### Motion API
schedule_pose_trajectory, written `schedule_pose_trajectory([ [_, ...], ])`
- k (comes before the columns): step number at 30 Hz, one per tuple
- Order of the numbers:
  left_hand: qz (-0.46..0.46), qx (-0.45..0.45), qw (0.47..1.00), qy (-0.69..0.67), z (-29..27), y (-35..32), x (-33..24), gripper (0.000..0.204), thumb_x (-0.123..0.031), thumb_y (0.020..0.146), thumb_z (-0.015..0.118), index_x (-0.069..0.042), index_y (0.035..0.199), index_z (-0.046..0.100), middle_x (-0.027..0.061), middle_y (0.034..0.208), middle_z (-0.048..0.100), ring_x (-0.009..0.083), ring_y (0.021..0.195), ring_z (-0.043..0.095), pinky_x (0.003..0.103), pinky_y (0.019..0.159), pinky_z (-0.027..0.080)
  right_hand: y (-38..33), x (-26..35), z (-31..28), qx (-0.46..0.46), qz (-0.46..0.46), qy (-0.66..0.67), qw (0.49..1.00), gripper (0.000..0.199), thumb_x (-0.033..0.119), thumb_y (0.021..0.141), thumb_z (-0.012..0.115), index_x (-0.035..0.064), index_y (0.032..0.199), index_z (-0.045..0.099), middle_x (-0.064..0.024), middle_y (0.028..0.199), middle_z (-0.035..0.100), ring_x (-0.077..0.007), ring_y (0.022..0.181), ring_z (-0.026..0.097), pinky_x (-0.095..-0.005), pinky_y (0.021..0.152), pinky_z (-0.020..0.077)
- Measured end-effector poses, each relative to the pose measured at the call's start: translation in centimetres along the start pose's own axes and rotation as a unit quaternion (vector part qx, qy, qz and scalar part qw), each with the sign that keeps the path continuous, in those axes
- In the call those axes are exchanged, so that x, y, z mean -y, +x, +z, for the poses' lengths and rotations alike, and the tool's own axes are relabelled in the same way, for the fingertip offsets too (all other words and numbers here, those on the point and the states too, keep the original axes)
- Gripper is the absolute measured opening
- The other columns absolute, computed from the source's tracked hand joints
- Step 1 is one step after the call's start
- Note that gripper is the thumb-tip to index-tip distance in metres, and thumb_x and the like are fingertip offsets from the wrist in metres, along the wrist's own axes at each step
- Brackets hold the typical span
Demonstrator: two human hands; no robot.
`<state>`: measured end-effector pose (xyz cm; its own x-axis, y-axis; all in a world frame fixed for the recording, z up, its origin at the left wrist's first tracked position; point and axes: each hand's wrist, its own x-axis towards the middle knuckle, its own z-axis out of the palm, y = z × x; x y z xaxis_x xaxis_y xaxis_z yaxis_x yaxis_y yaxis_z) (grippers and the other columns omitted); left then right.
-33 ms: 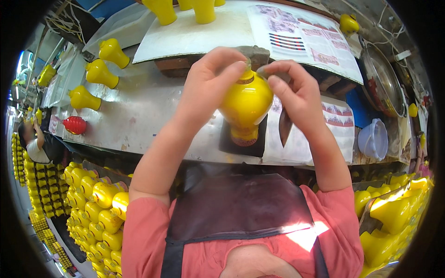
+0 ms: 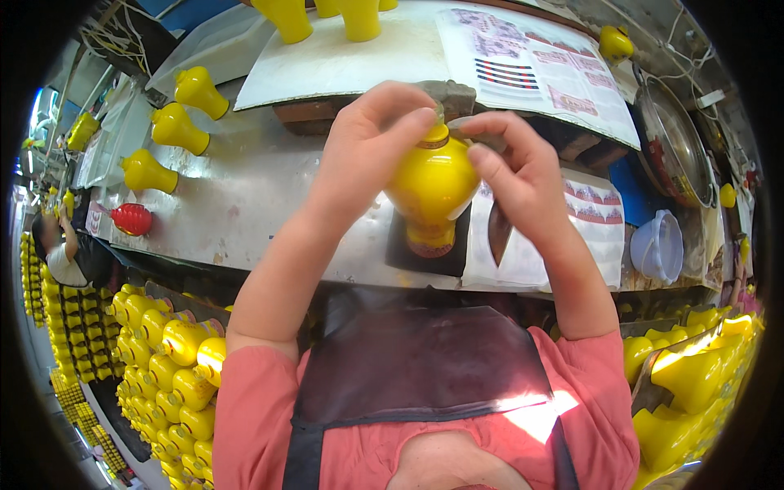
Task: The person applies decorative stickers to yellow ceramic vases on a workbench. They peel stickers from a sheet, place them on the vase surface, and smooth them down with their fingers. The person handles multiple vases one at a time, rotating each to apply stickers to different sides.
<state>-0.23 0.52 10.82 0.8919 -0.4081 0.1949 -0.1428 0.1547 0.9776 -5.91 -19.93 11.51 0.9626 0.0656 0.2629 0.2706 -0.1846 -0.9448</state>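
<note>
A glossy yellow vase-shaped bottle (image 2: 431,188) stands upright on a dark pad (image 2: 416,253) at the front of the metal workbench (image 2: 261,204). My left hand (image 2: 367,155) wraps the bottle's shoulder and neck from the left. My right hand (image 2: 523,175) meets it from the right, fingertips pinched at the banded neck. A dark brown strip (image 2: 498,233) hangs below my right palm. The bottle's mouth is hidden by my fingers.
Three yellow bottles (image 2: 175,129) and a red one (image 2: 131,219) lie on the bench at left. More stand on a white board (image 2: 343,57) behind. Printed sheets (image 2: 531,65), a metal bowl (image 2: 670,147) and a plastic bowl (image 2: 657,245) are right. Stacked yellow bottles (image 2: 163,359) flank me; another person (image 2: 57,253) is far left.
</note>
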Motion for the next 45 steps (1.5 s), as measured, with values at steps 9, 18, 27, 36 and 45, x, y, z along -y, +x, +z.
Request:
schedule_pose_trajectory([
  [9,0.016,-0.014,0.999,0.027,0.2,0.1,-0.3,0.014,-0.011,0.096,0.075,-0.003,0.107,0.069,0.0028,0.104,0.071,0.0099,0.097,0.064,0.027,0.091,0.053,-3.1,0.6,2.4,-0.006,-0.285,-0.388,0.877,0.029,0.011,0.087,0.076,0.0129,0.116,0.071,-0.0056,0.066,0.058,-0.0233,0.05,0.056,-0.0373,0.05,0.0454],
  [18,0.001,-0.006,1.0,-0.006,-0.4,-0.4,-0.8,0.013,-0.004,0.095,0.076,-0.003,0.105,0.068,0.0086,0.11,0.074,0.0141,0.1,0.069,0.029,0.092,0.057,-2.6,0.9,0.8,-0.018,-0.203,-0.25,0.947,0.02,0.01,0.087,0.072,0.0096,0.107,0.072,-0.0072,0.082,0.071,-0.0189,0.053,0.062,-0.0347,0.049,0.0477],
  [27,0.011,-0.02,1.0,-0.001,0.5,-0.8,-0.6,0.011,-0.005,0.098,0.071,-0.002,0.108,0.068,0.009,0.115,0.074,0.0122,0.102,0.066,0.029,0.094,0.055,-3.0,1.1,0.9,0.005,-0.237,-0.276,0.931,0.02,0.009,0.085,0.074,0.0116,0.105,0.073,-0.0099,0.084,0.071,-0.0289,0.059,0.064,-0.0395,0.055,0.0523],
  [36,0.016,0.0,0.997,0.079,0.2,-1.4,-2.1,0.013,-0.007,0.094,0.076,-0.001,0.105,0.071,0.0017,0.106,0.071,0.0096,0.1,0.063,0.027,0.091,0.052,-3.0,0.6,0.7,0.009,-0.145,-0.151,0.978,0.019,0.007,0.088,0.071,0.0104,0.107,0.074,-0.0078,0.084,0.072,-0.0204,0.059,0.065,-0.033,0.054,0.0499],
  [45,0.276,-0.03,0.871,0.405,0.6,-2.0,-2.3,0.013,-0.017,0.086,0.078,-0.007,0.093,0.073,0.0075,0.104,0.072,0.0295,0.101,0.067,0.041,0.095,0.048,-0.9,0.6,-0.2,0.037,-0.022,-0.067,0.997,0.019,0.006,0.094,0.067,0.0014,0.113,0.066,0.0007,0.073,0.064,-0.0021,0.058,0.054,-0.0225,0.053,0.0411],
])
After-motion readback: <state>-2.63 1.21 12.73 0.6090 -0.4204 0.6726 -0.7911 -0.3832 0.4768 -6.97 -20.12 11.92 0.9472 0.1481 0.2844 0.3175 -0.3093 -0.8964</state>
